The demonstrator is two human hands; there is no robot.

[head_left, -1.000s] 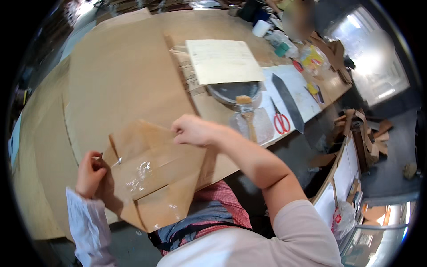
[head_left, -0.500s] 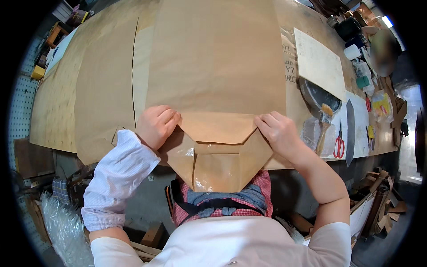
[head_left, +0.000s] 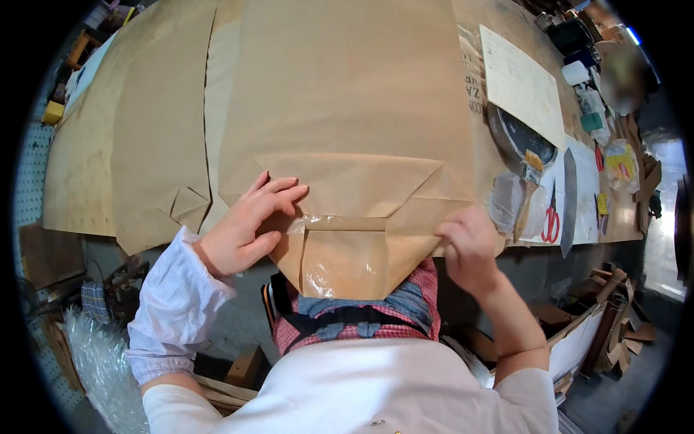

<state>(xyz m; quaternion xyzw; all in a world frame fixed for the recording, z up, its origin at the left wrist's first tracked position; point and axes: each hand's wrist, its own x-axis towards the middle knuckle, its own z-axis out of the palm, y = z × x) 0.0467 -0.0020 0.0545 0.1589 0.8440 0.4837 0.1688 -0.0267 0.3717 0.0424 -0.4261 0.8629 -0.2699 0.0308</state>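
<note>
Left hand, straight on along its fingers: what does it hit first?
Most likely the folded brown paper flap: the left hand points up and rightward across its left part. Depth is unclear, so it may touch the flap or pass just above.

Dark printed letters stand on a brown sheet (head_left: 473, 85) beside the pale board (head_left: 522, 81), whose faint marks are illegible.

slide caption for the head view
Left hand and right hand at folded brown paper, brush and scissors to the right.

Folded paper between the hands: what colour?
Brown; the folded paper has shiny patches near its lower edge. Best seen in the head view.
</note>
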